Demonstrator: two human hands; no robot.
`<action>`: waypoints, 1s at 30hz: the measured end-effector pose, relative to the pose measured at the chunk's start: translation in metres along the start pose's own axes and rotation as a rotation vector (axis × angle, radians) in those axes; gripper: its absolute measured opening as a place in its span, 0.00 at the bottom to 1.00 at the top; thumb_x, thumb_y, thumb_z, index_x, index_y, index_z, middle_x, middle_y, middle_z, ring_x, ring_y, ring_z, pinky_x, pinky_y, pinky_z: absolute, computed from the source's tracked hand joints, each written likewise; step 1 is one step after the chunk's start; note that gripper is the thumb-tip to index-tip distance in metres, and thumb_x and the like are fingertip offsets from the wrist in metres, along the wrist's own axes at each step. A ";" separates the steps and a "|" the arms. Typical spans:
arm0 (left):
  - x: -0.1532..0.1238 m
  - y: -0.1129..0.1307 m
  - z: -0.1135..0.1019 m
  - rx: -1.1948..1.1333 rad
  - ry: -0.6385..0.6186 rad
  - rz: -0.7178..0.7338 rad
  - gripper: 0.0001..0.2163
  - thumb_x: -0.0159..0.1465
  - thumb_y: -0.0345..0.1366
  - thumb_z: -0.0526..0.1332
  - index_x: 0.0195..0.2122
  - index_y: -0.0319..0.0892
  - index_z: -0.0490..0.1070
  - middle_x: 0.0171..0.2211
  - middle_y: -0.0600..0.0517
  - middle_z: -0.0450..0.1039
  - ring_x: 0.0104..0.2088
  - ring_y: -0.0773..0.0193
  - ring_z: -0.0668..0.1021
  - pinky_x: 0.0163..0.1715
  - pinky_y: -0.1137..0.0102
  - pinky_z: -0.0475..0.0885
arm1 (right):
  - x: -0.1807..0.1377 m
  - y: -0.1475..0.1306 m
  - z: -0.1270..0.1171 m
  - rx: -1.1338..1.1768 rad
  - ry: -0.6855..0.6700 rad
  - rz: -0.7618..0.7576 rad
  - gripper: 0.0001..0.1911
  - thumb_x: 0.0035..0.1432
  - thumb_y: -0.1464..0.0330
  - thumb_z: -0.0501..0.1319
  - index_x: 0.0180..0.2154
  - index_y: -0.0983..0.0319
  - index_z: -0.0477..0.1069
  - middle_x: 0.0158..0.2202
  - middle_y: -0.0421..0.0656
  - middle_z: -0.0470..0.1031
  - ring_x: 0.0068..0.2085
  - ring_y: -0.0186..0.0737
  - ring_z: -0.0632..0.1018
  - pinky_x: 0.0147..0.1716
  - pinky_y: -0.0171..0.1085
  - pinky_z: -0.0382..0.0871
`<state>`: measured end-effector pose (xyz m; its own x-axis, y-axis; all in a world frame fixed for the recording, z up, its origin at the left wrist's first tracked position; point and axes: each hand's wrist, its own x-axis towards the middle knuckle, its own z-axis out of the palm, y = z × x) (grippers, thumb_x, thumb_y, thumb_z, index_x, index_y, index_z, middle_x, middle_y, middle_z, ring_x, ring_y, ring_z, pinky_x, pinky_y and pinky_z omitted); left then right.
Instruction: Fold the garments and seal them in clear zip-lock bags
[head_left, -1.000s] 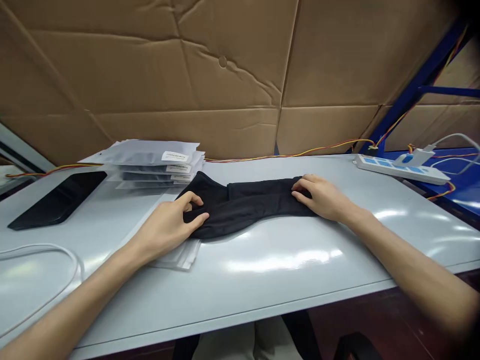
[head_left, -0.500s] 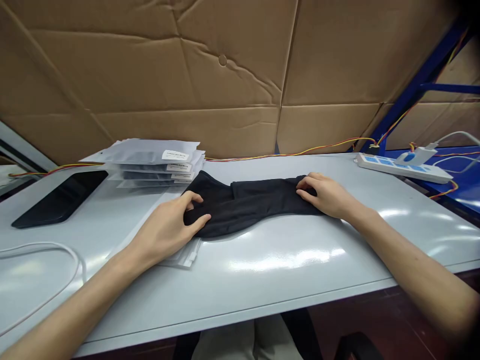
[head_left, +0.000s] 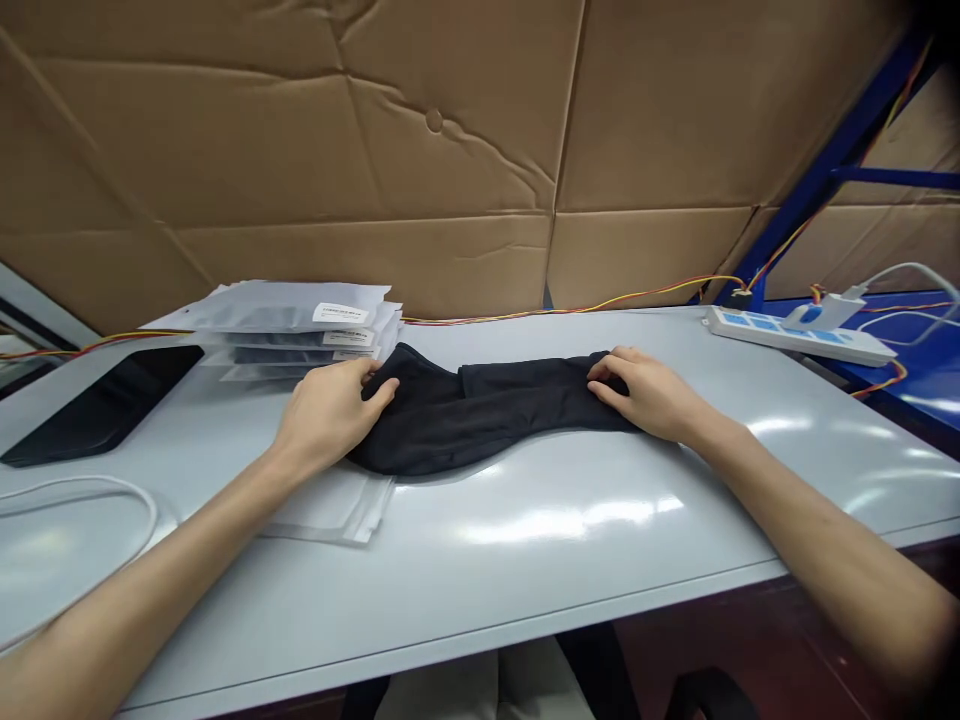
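Observation:
A black folded garment (head_left: 480,410) lies lengthwise across the grey table, its left part wider than its right. My left hand (head_left: 328,408) is at the garment's left end, thumb and fingers curled about the edge in a pinch. At the opposite end my right hand (head_left: 645,393) has its fingers curled on the cloth, gripping it. Partly under the garment and my left wrist lies a clear plastic zip bag (head_left: 330,508).
Behind my left hand is a stack of labelled plastic bags (head_left: 285,305) with dark contents. A black phone (head_left: 105,400) lies to the left, near a white cable (head_left: 142,500). A white power strip (head_left: 802,335) sits at the back right. Cardboard (head_left: 450,170) walls the rear.
My left hand has shifted up and left along the garment's left end, uncovering more cloth and the zip bag. My right hand keeps its place on the right end.

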<state>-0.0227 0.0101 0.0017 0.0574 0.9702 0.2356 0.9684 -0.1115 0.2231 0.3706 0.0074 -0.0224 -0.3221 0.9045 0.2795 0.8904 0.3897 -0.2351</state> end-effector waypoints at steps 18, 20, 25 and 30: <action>-0.010 -0.023 -0.007 -0.117 -0.162 0.431 0.22 0.62 0.33 0.51 0.57 0.46 0.71 0.45 0.49 0.78 0.46 0.54 0.79 0.48 0.62 0.73 | -0.001 0.001 0.001 0.033 -0.001 -0.002 0.10 0.66 0.61 0.55 0.39 0.57 0.73 0.41 0.47 0.76 0.47 0.50 0.76 0.47 0.49 0.70; -0.014 -0.020 -0.007 -0.072 -0.147 0.433 0.21 0.65 0.37 0.52 0.58 0.47 0.71 0.46 0.50 0.78 0.48 0.53 0.78 0.48 0.61 0.72 | -0.001 0.002 0.001 0.037 0.003 0.002 0.10 0.66 0.61 0.55 0.39 0.57 0.73 0.41 0.47 0.76 0.46 0.51 0.76 0.47 0.48 0.71; -0.015 -0.010 -0.001 0.052 -0.031 0.406 0.19 0.70 0.52 0.53 0.53 0.51 0.76 0.42 0.50 0.79 0.42 0.51 0.79 0.44 0.59 0.71 | -0.001 0.002 0.001 0.035 -0.010 0.011 0.10 0.66 0.60 0.55 0.39 0.56 0.73 0.41 0.46 0.76 0.47 0.51 0.76 0.47 0.49 0.71; -0.013 -0.017 -0.002 0.155 0.117 0.521 0.19 0.73 0.44 0.48 0.48 0.48 0.79 0.45 0.46 0.78 0.42 0.52 0.79 0.45 0.58 0.70 | -0.001 0.003 0.001 0.028 -0.009 0.013 0.11 0.66 0.60 0.55 0.39 0.57 0.73 0.41 0.46 0.76 0.46 0.51 0.76 0.47 0.48 0.71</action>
<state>-0.0398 -0.0009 -0.0036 0.5199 0.7636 0.3828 0.8438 -0.5290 -0.0907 0.3732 0.0083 -0.0248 -0.3136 0.9110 0.2679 0.8852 0.3826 -0.2646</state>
